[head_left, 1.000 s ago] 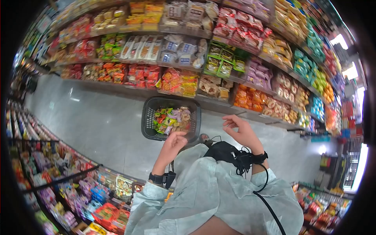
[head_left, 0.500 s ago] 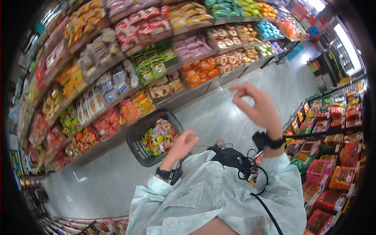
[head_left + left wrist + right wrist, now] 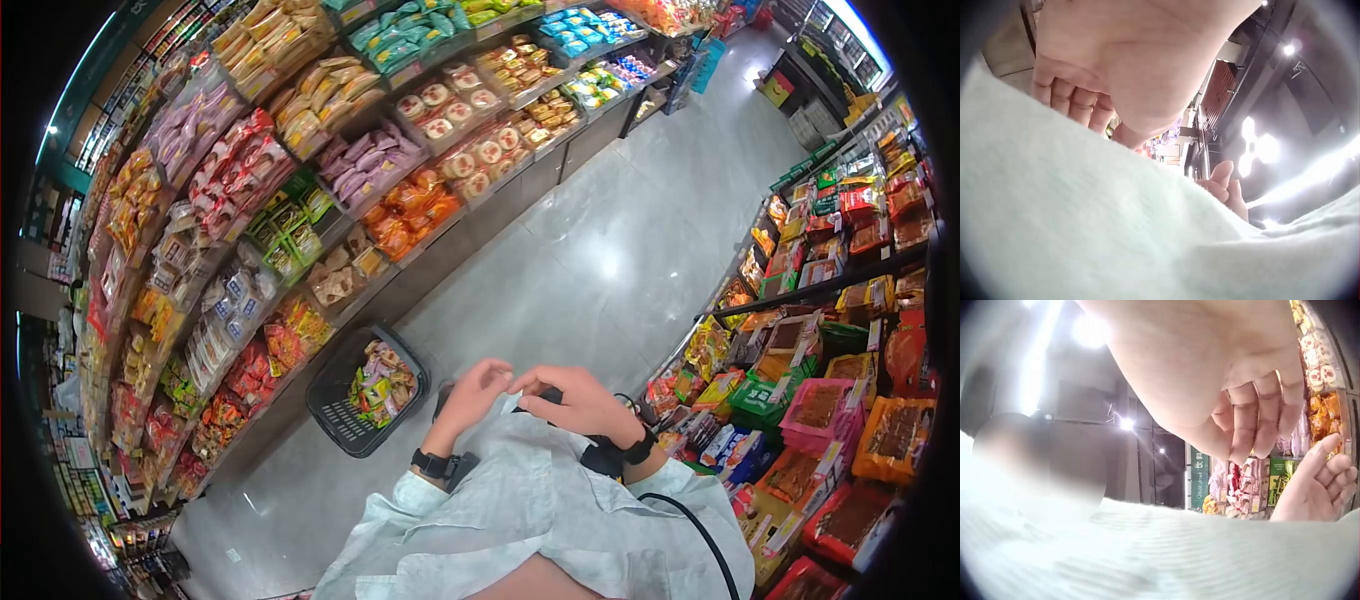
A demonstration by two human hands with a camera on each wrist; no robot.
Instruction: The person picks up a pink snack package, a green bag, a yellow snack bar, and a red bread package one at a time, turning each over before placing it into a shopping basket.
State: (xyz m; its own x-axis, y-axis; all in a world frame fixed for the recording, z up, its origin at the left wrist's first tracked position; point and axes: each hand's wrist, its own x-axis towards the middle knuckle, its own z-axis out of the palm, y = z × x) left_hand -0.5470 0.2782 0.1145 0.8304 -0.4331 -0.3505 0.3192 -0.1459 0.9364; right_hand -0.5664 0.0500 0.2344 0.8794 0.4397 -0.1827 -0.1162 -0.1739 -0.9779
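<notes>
My left hand [image 3: 472,397] is held in front of the pale green shirt [image 3: 520,470], fingers loosely bent. Close beside it, my right hand [image 3: 580,402] has its fingers curving inward, the fingertips right by the left hand's and near the shirt front. In the right wrist view, the curled fingers [image 3: 1266,419] show nothing between them, and the left hand's palm faces the camera. On the floor to the left stands a dark plastic basket [image 3: 330,418] with assorted wrapped snacks [image 3: 382,385] inside.
A tiered shelf with bins of packaged snacks [image 3: 410,215] runs along the left. Another display of packaged food [image 3: 815,405] lines the right side. Grey tiled floor [image 3: 570,270] stretches between them. A black cable [image 3: 695,530] hangs over the shirt.
The view has turned to the right along the aisle, so the basket sits further left. My right hand has come down and inward beside the left hand.
</notes>
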